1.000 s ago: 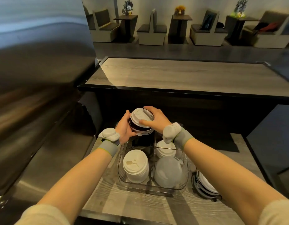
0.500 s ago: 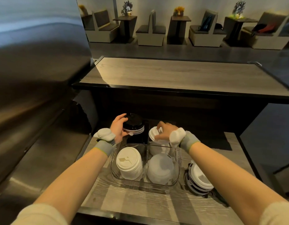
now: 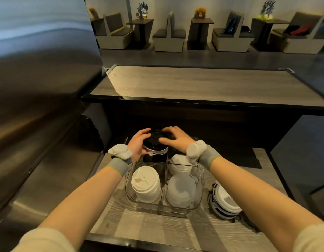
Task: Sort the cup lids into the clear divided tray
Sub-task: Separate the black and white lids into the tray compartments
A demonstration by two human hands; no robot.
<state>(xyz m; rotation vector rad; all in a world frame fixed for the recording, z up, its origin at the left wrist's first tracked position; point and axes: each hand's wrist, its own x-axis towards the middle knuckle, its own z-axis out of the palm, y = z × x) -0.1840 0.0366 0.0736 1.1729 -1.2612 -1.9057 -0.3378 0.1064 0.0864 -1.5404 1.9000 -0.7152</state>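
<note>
Both hands, left hand (image 3: 138, 145) and right hand (image 3: 175, 138), grip a stack of black lids (image 3: 155, 145) above the tray's (image 3: 200, 190) far-left compartment; 3 compartments hold white lids.

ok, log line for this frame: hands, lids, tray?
left hand: holding black lid stack | right hand: on stack top | position: over rear-left of clear divided tray | mixed lid pile: right of tray, unsorted

The right hand (image 3: 175, 138) has left the white lids and now joins the left hand (image 3: 137, 144) on the black lid stack (image 3: 155, 142).
</note>
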